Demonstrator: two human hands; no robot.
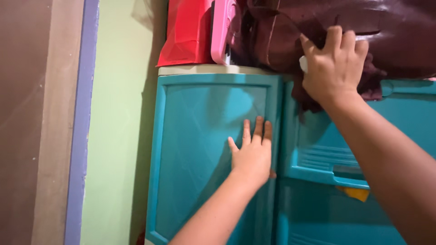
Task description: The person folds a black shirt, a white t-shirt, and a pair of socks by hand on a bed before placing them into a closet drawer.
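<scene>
Currently: left hand [252, 154] braces the cabinet side while right hand [334, 66] grips the bundle on top.

At centre frame, the left hand lies flat and spread, grasping nothing, palm against the teal moulded-plastic cabinet side panel [200, 145]. At upper right, the right hand's fingers are curled into the dark maroon, glossy, crumpled bundle of leather-like material [399, 31] resting on the cabinet's cream top [200, 69]; a small white object shows under the thumb, kind unclear. The bundle overhangs the teal drawer front [327, 159]. Judged step: securing the bundle; shifting it calls for a firm hold, since the red glossy bag [186, 31] and pink plastic item [222, 29] stand just beside it.
</scene>
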